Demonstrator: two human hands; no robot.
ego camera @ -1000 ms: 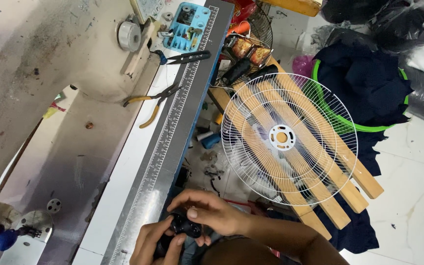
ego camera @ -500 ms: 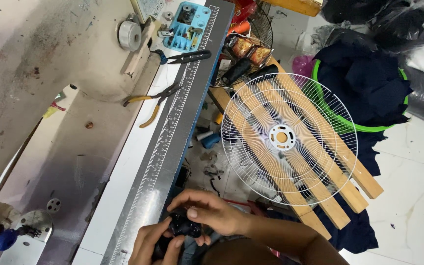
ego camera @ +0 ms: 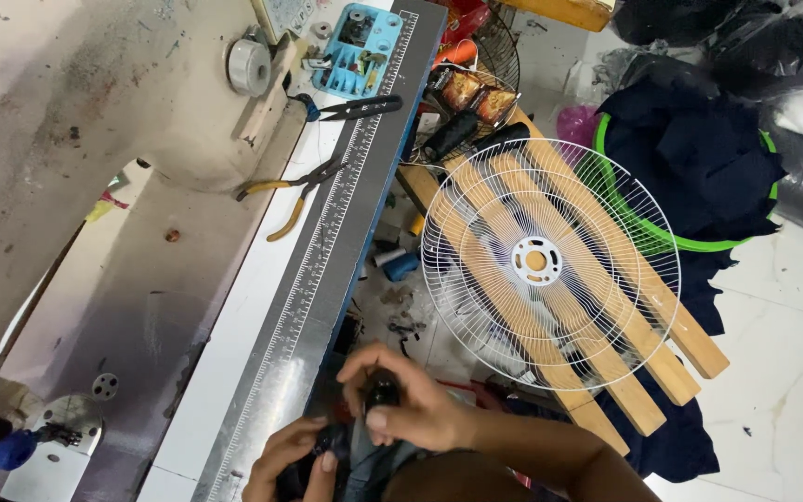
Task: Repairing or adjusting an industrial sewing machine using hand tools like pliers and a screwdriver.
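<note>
Bottom centre: right hand [ego camera: 411, 409] fingers curled tight round small black part [ego camera: 383, 390], left hand [ego camera: 295, 455] pinching its lower end; white fan guard [ego camera: 550, 265] centre right on wooden slats [ego camera: 662, 325]

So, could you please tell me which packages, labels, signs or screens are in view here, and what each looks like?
Snack packets: in the wire basket beside the table edge, top centre; shiny, brown and orange.
Ruler strip: along the table edge; long, grey, with white markings.
Panel: top edge; pale, partly cut off.
No screens.
</note>
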